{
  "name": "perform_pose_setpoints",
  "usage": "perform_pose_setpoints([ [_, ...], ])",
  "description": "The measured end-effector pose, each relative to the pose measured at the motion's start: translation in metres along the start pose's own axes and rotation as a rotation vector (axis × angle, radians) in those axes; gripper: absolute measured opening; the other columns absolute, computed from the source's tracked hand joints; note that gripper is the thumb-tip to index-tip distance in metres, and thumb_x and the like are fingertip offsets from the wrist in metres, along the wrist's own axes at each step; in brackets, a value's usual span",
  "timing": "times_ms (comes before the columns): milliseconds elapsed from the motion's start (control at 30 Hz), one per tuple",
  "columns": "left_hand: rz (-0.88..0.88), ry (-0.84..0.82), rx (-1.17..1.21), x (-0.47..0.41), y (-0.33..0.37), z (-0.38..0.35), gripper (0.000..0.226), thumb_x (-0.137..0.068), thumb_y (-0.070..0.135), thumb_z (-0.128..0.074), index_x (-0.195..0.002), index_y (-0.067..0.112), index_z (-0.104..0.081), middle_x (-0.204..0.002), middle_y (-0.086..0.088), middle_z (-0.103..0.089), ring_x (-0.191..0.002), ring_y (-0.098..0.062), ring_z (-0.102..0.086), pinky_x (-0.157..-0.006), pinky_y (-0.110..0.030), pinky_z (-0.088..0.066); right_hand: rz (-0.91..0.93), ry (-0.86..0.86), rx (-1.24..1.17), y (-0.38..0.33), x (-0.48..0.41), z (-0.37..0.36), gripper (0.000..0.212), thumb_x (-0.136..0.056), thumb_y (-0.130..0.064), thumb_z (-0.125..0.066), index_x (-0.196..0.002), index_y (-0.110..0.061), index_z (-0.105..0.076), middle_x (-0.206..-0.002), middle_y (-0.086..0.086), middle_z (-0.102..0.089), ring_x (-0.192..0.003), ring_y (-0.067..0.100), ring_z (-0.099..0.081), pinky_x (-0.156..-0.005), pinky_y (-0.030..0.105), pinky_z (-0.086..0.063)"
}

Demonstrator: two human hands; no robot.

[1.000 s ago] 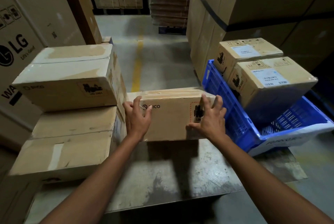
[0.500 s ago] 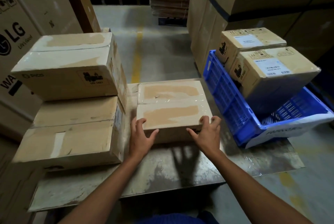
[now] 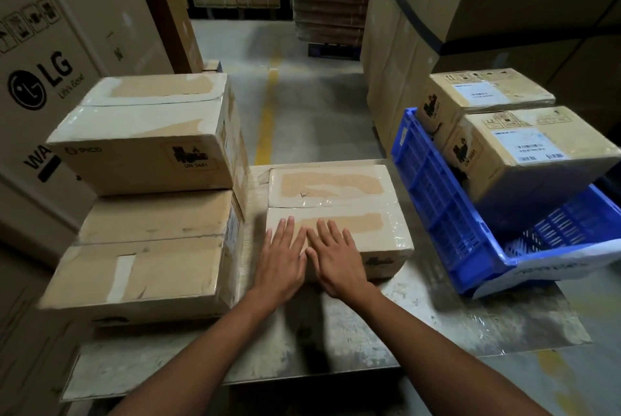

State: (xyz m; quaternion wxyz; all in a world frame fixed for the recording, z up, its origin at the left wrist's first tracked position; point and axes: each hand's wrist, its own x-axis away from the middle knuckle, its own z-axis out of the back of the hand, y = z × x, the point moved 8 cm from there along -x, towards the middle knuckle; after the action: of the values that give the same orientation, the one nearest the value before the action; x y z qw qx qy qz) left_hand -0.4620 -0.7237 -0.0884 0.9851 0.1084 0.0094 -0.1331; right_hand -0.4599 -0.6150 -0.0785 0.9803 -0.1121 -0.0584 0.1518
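The box (image 3: 339, 214) lay flat at frame centre on the plate (image 3: 386, 331); I had moved left hand (image 3: 280, 264) and right hand (image 3: 339, 261) from its sides onto its top, flat, holding nothing; placing seemed done

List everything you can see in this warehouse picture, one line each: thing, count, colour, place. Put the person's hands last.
Taped flat cardboard box: 1, tan, centre of platform, under both hands.
Stacked taped cardboard boxes: 2, tan, left on platform.
Scuffed metal platform: 1, grey, beneath the boxes.
Plastic lattice crate: 1, blue, right, tilted.
Labelled cardboard boxes: 2, brown, in the crate.
Large LG-printed carton: 1, brown, far left.
Painted floor line: 1, yellow, aisle ahead.
Left hand: 1, flat on centre box.
Right hand: 1, flat beside it.
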Motion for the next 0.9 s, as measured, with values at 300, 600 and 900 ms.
perform_pose_setpoints([
  [300, -0.039, 0.018, 0.004, -0.026, 0.002, 0.024, 0.060, -0.091, 0.039, -0.016, -0.136, 0.017, -0.049, -0.141, -0.016, -0.045, -0.132, -0.035, -0.042, -0.111, -0.042, -0.032, -0.005, 0.047, 0.077, 0.003, -0.034, 0.030, 0.039, -0.104, -0.042, -0.034, -0.128, -0.020, -0.054, -0.135, 0.009, -0.051, -0.121, 0.029, -0.046, -0.095, 0.045, -0.041],
  [600, 0.002, -0.168, -0.075, -0.050, -0.010, 0.003, 0.067, -0.096, 0.041, -0.020, -0.159, 0.022, -0.011, -0.167, -0.010, -0.003, -0.154, -0.025, -0.001, -0.123, -0.044, 0.001, -0.030, -0.148, 0.058, 0.021, -0.054, 0.001, 0.060, -0.107, -0.049, -0.015, -0.160, -0.023, -0.012, -0.168, 0.008, -0.007, -0.154, 0.029, -0.005, -0.122, 0.050, -0.010],
  [900, 0.007, -0.069, -0.026, -0.100, -0.007, 0.031, 0.051, -0.102, 0.032, -0.028, -0.152, 0.021, -0.029, -0.158, -0.017, -0.027, -0.146, -0.030, -0.024, -0.119, -0.046, -0.021, -0.108, -0.111, 0.061, 0.038, -0.101, 0.043, 0.054, -0.104, -0.054, -0.025, -0.149, -0.026, -0.035, -0.156, 0.013, -0.031, -0.142, 0.034, -0.028, -0.107, 0.061, -0.029],
])
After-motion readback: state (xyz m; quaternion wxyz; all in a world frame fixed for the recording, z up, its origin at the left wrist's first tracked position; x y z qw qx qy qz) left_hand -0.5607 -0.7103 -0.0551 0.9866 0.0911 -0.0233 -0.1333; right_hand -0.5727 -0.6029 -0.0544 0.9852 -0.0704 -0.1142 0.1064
